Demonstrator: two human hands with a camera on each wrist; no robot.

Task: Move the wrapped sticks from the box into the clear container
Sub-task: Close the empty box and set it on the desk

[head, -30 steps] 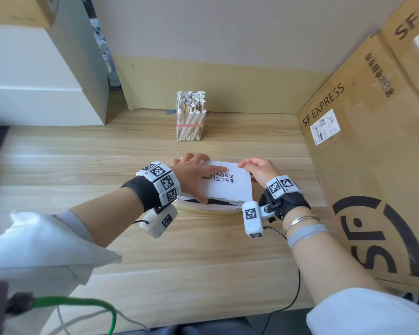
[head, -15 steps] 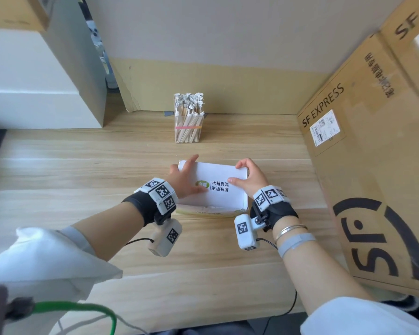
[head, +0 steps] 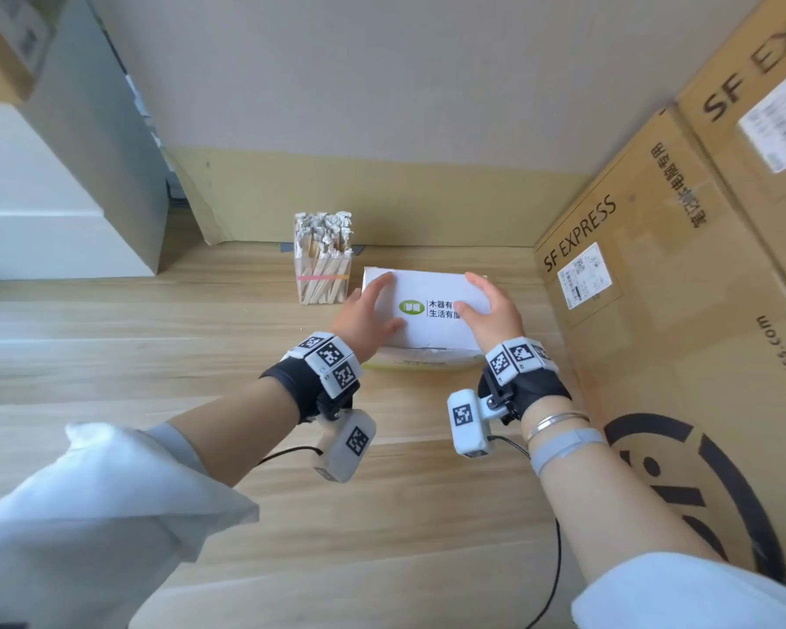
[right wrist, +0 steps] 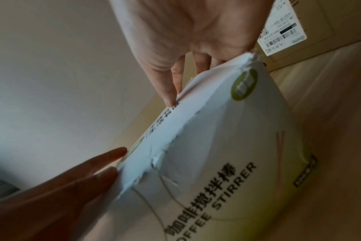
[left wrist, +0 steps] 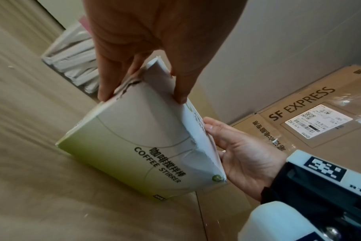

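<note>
Box [head: 432, 311] has slid away from the person since the earlier shots and now sits just right of the clear container [head: 323, 283], close to the back wall, where before it was nearer the table's front edge with a wide gap to the container. Both hands went with it.

Head view: the box lies flat on the wooden table [head: 155, 356], white top flap facing up with a green logo and black print. The left hand [head: 366, 317] is on its left end, fingers spread over the flap and thumb along the near edge. The right hand [head: 488, 311] grips the right end, fingers curled over the far top edge. The container stands upright, packed with wrapped sticks [head: 323, 247], crumpled paper tips poking out the top. A big cardboard carton [head: 654, 311] marked SF EXPRESS stands on the right.

Left wrist view: the left hand [left wrist: 146, 40] pinches a torn corner of the flap, thumb on 1 side and fingers on the other. The box [left wrist: 134, 146] reads COFFEE STIRRER on its side. The right hand [left wrist: 243, 156] cups the other end. The wrapped sticks [left wrist: 76, 65] show behind, blurry.

Right wrist view: the right hand [right wrist: 185, 40] has fingers reaching down onto the flap's ragged edge. The left hand [right wrist: 62, 195] has its fingertips on the box [right wrist: 227, 154] from the lower left.
</note>
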